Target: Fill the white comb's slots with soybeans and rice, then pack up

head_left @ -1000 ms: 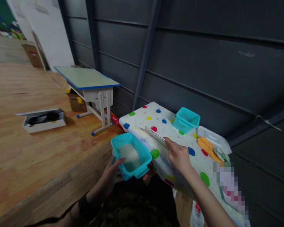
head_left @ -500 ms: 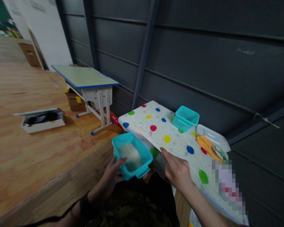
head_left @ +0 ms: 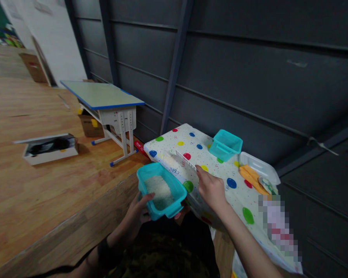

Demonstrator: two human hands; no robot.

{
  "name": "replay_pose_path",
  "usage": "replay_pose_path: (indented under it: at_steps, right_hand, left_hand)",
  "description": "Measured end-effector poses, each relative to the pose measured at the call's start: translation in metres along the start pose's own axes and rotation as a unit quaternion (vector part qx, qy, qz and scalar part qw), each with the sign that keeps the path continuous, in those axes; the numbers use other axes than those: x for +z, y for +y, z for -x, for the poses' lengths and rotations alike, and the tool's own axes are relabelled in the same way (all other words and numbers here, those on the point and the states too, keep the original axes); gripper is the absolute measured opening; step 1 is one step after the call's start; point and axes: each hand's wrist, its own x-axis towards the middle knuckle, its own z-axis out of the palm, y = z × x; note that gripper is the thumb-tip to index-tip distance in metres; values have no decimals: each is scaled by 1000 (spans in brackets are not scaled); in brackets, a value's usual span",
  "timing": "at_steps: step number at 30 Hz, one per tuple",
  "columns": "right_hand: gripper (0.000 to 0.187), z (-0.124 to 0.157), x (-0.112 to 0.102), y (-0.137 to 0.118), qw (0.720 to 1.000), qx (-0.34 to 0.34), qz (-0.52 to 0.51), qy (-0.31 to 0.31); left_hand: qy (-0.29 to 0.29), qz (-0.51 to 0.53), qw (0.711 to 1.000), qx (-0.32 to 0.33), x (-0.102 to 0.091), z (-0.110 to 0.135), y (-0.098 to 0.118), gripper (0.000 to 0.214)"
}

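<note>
My left hand point(head_left: 140, 210) grips a turquoise plastic container point(head_left: 179, 193) by its near side, thumb over the rim. White rice-like grains point(head_left: 161, 191) lie in it. The container is held just off the near edge of the table with the balloon-print cover point(head_left: 168, 139). In my right hand point(head_left: 211, 189) is a thin, pale scraper-like piece point(head_left: 186, 160) with a toothed edge, held over the tabletop. Beside its far end, a small patch of pale grains point(head_left: 169, 159) lies near the table edge.
A second turquoise container point(head_left: 226, 144) stands by the dark wall. Right of it are a white tray point(head_left: 261, 168), an orange cloth point(head_left: 252, 179) and a blurred package point(head_left: 278, 227). Leftward stand a desk point(head_left: 104, 94) and an open white box point(head_left: 50, 150) on the floor.
My right hand has moved a little up and away from the table's near edge, tilting the scraper so its toothed edge shows. The left hand and container stay nearly in place.
</note>
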Motion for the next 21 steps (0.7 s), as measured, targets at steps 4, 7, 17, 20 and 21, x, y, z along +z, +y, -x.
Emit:
replay_pose_path:
  at_steps: [4, 7, 17, 20, 21]
  right_hand:
    - [51, 6, -11, -8, 999, -29, -37, -6]
    - [54, 11, -20, -13, 997, -36, -62, -3]
    - [61, 15, -36, -35, 988, -97, -115, 25]
    - [62, 15, -37, -33, 988, -99, -117, 38]
    - [61, 13, -34, -30, 989, -90, -107, 39]
  left_hand:
    - [-10, -1, 1000, 4, 2, 3, 3, 72]
    - [-14, -1, 1000, 8, 0, 3, 3, 74]
    - [-40, 2, 999, 21, -9, -8, -3, 77]
    - [-44, 5, 999, 23, -11, -10, -4, 75]
    - [-46, 5, 999, 21, -12, -11, -5, 76]
